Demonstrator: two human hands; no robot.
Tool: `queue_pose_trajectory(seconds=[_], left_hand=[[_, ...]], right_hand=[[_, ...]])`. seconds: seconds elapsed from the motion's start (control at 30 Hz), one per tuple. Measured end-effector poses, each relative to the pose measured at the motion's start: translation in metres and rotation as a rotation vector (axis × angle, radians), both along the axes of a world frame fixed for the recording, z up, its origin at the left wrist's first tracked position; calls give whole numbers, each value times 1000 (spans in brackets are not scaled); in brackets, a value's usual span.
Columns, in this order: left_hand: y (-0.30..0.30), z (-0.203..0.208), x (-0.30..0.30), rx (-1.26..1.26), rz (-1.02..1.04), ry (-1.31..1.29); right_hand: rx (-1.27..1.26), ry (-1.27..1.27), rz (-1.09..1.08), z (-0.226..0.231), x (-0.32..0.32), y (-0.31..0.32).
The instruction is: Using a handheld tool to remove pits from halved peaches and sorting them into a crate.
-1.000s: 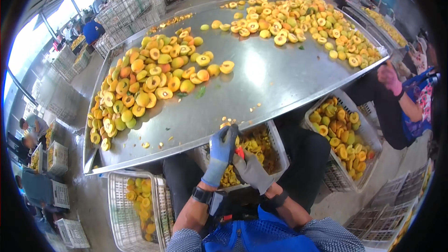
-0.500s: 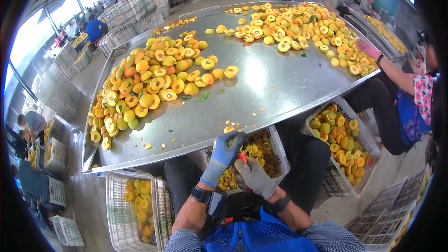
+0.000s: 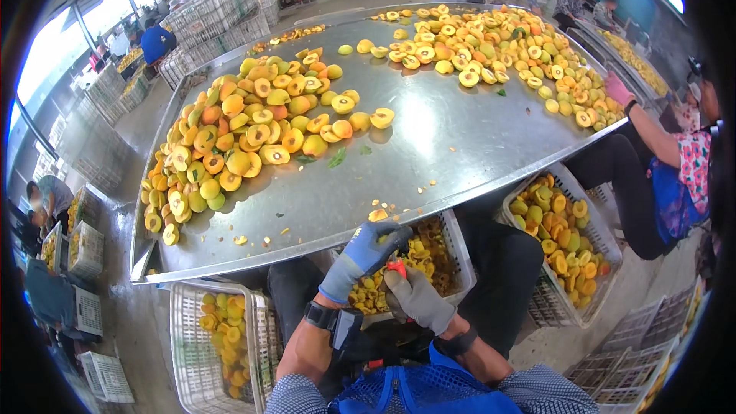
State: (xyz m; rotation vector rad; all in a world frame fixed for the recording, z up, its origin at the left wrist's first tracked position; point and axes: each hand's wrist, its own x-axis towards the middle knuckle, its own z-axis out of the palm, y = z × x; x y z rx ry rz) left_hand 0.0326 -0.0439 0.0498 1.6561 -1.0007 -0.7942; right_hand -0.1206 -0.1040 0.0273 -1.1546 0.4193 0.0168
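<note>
My left hand, in a blue glove with dark fingertips, is curled closed over the near edge of the metal table; what its fingers hold is hidden. Just right of it and lower, my right hand, gloved in grey, grips a small tool with a red handle; its working end cannot be made out. Below both hands, between my knees, stands a crate with yellow fruit pieces and scraps. A pile of halved yellow stone fruit, like peaches or apricots, covers the table's left part.
Another fruit pile lies at the far right, where a co-worker's pink-gloved hand reaches. Crates of fruit halves stand at my left and right. Small scraps dot the near edge. Stacked crates and other people are behind.
My hands have drawn slightly apart, the red handle sitting a little lower and farther from my left fingers. The co-worker's pink glove has shifted slightly to the right. The view has tilted slightly.
</note>
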Motion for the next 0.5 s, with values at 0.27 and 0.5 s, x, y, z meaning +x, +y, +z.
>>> queue_pose_trajectory(seconds=[0.27, 0.5], left_hand=[[-8, 2, 4, 173, -94, -72], [-14, -26, -8, 46, 247, -235]], right_hand=[[-51, 37, -44, -20, 2, 5], [10, 69, -22, -4, 3, -6]])
